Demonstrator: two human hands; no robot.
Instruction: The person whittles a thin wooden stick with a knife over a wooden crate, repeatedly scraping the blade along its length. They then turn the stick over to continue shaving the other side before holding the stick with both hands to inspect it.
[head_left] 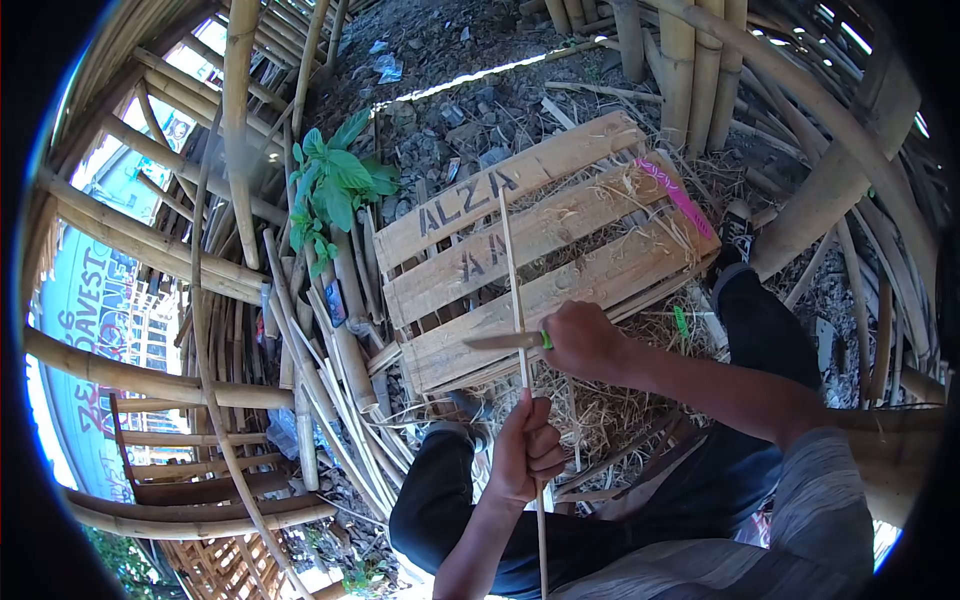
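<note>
In my right hand (587, 342) is a knife (500, 341) with a green handle, its blade pointing left and lying across a thin bamboo strip (511, 262). My left hand (528, 447) is wrapped round the same strip just below the blade. The strip runs from over the wooden slatted crate (580, 268) down past my lap. Dark lettering marks the crate's slats, and wood shavings (571, 215) are scattered on top of it. A pink strip (676, 194) lies along the crate's right edge.
Bamboo poles (350, 310) and split strips lie left of the crate beside a green leafy plant (335, 180). A bamboo frame (160, 380) rises at the left. Thick poles (705, 80) stand at the back right. Shavings cover the ground near my legs (768, 330).
</note>
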